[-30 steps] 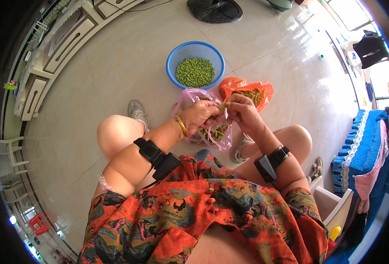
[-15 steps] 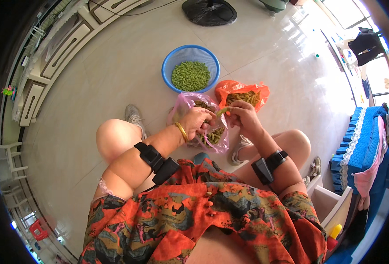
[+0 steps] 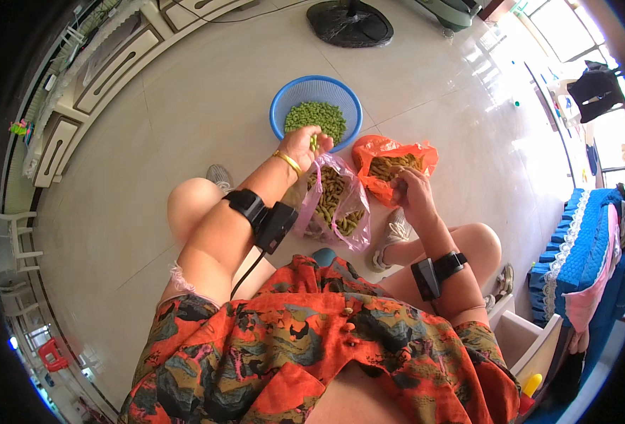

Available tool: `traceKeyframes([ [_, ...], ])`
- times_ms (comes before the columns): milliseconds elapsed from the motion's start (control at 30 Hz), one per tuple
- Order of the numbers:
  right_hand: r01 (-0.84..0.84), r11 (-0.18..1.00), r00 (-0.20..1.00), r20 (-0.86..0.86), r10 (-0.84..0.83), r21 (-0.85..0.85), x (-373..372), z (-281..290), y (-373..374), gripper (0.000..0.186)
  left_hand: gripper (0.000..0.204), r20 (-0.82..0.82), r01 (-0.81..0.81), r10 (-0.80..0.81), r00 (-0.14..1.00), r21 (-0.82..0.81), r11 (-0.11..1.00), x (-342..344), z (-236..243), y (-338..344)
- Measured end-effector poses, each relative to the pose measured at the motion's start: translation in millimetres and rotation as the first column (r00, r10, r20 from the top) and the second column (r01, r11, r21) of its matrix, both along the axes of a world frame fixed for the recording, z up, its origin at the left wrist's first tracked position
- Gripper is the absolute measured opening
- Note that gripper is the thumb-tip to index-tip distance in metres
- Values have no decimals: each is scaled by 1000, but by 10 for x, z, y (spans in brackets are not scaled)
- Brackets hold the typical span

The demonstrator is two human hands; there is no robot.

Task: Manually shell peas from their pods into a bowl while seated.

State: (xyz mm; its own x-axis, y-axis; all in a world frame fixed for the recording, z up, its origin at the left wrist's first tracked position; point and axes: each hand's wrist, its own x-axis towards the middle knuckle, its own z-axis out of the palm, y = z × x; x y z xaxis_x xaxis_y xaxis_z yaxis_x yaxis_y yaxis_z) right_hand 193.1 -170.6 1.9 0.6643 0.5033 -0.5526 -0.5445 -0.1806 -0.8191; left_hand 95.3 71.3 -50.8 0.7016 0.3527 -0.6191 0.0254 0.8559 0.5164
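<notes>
My left hand (image 3: 304, 147) is at the near rim of a blue plastic colander (image 3: 277, 99), its fingers curled around a few shelled green beans (image 3: 314, 143). More shelled green beans (image 3: 319, 115) lie heaped in the colander. Over the near edge of an orange plastic bag (image 3: 374, 146) hovers my right hand (image 3: 414, 192), fingers bent together; what they pinch, if anything, is hidden. Brownish-green pods or husks (image 3: 390, 165) fill the orange bag. Between my hands an open pink translucent bag (image 3: 358, 237) contains bean pods (image 3: 330, 198).
My knees and shoes flank the bags on the tiled floor (image 3: 136, 177). Beyond the colander stands a black round base (image 3: 351, 25). White drawers (image 3: 118, 71) line the left; blue quilted cloth (image 3: 581, 226) and an open drawer (image 3: 521, 336) are at right.
My hands have parted. The left moved forward to the colander with beans in it; the right moved slightly right and nearer me, by the orange bag. The pod between them is no longer visible.
</notes>
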Motion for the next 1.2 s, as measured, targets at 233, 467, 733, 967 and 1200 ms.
traceKeyframes([
  [233,-6,995,998,-63,12,102,-64,5,72,29,48,-30,-142,144,989,75,987,86,164,137],
  [467,-145,981,988,-31,150,129,-73,11,135,41,20,-14,227,-233,972,280,933,-48,185,-219],
  [733,-423,905,836,405,370,47,-338,11,313,64,26,-119,606,-596,794,234,760,-270,416,-704],
  [967,-516,848,837,284,468,121,-393,126,403,60,25,-9,628,-649,760,267,731,-345,295,-666],
  [1200,-447,884,877,261,403,135,-315,89,387,31,25,-88,514,-510,855,271,814,-394,443,-668],
])
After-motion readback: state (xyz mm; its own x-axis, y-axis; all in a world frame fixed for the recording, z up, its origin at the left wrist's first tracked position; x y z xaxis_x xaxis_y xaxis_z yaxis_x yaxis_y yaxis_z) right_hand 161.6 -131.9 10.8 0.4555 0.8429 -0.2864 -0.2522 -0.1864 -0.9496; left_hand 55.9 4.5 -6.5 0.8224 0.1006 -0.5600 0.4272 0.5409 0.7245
